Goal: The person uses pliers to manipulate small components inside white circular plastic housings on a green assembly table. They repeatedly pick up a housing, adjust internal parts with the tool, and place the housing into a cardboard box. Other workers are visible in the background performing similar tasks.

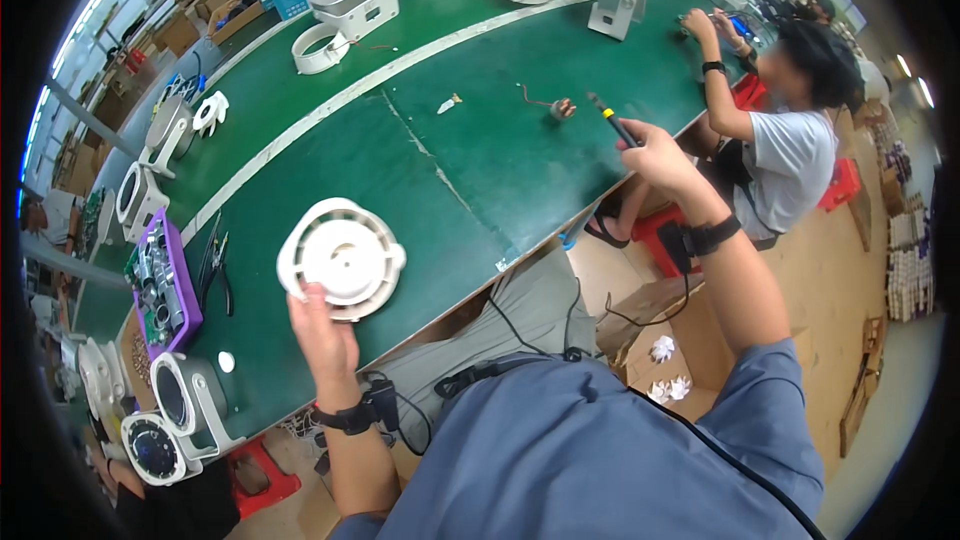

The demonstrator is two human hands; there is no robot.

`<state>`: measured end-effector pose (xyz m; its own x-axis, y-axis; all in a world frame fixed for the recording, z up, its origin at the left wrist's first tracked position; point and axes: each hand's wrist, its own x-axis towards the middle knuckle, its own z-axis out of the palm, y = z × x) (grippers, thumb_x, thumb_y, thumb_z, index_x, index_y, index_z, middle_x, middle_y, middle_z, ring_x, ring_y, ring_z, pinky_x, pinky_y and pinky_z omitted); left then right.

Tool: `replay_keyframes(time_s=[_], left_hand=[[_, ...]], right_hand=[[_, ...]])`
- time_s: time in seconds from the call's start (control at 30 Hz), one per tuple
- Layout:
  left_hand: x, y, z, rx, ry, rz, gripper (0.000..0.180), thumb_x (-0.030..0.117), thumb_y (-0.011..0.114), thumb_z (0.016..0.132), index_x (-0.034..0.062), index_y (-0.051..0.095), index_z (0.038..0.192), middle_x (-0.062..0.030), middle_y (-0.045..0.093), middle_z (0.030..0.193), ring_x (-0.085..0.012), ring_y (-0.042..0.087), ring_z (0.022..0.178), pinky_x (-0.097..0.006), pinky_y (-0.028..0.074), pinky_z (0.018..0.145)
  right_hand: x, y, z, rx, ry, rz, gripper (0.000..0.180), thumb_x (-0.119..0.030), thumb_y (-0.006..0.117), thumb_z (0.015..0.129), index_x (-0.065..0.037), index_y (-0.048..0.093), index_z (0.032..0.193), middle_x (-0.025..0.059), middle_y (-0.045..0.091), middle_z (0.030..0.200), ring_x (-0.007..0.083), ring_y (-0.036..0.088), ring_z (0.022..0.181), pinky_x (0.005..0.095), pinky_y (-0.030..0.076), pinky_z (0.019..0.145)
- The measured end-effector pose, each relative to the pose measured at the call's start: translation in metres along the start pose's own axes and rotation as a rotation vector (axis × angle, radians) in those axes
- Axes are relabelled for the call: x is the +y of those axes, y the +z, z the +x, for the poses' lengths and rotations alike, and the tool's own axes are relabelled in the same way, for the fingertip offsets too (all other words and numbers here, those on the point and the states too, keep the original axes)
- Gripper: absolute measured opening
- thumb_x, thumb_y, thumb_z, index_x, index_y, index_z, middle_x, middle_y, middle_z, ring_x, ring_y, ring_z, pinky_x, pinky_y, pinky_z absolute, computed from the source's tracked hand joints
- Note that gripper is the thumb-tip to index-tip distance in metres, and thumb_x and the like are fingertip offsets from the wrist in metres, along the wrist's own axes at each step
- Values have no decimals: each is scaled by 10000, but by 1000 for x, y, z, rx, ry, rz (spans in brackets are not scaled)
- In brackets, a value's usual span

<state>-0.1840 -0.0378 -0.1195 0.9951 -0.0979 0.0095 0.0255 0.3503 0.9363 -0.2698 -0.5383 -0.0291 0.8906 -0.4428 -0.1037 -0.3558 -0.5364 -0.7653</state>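
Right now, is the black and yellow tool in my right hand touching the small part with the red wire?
Apart. The head view shows a strip of green tabletop between the tool and the small part.

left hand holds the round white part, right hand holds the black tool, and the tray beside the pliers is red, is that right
Not quite: the tray beside the pliers is purple, not red, as the head view shows. The left hand does hold the round white part, and the right hand the black tool.
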Motion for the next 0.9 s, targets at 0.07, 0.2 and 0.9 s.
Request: replay_keyframes(time_s=[0.07,0.2,0.9], left_hand=[[-4,26,-7,-96,-55,-58,474,282,527,1082,17,406,1455,-149,564,1380,-254,605,1237,-415,556,991],[-4,57,-21,-256,-182,-182,535,284,526,1078,-19,363,1487,-163,555,1400,-263,593,1264,-417,532,1040],[42,-32,31,118,227,1193,628,329,614,1001,16,420,1510,-257,392,1563,-419,335,1467,-508,243,1219]], right_hand=[[6,10,3,49,-13,88,606,-92,601,766,60,550,1350,75,615,956,165,590,850,298,482,762],[-27,50,-25,-144,-64,433,565,-80,694,868,28,502,1389,68,605,1152,143,580,1031,294,484,931],[-160,158,-14,-702,-544,-372,482,-312,735,732,-4,730,1102,218,734,906,387,711,894,460,563,816]])
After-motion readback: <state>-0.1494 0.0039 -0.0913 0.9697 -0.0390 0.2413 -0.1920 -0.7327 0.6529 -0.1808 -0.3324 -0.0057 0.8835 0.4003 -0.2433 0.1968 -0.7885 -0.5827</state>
